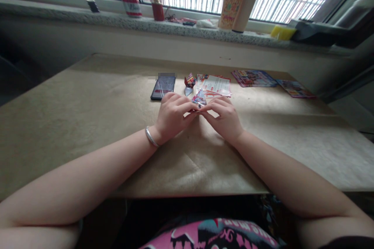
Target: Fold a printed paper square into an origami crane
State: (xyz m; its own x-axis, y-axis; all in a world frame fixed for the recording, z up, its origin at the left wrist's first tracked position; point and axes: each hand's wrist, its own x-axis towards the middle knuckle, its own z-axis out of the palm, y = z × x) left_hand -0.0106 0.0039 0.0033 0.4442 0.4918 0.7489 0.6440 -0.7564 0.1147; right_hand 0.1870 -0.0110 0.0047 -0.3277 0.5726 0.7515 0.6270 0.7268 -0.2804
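Over the middle of the table, a small shiny foil packet [200, 97] with coloured print is held between both hands. My left hand [175, 112], below a silver bangle [151, 137] on the wrist, pinches its near edge with thumb and fingers. From the other side my right hand [223, 116] pinches the same edge, its fingertips almost meeting the left ones. The fingers cover part of the packet. Just beyond it lie a crumpled dark, colourful wrapper [189, 81] and several red-and-white printed cards [216, 85].
A phone [164, 86] lies left of the cards. Two groups of colourful cards, one pile [254, 78] and another [295, 88], lie at the table's [73, 124] back right. The windowsill behind bears a red can [130, 2], a red bottle [158, 10] and a patterned cup [230, 9].
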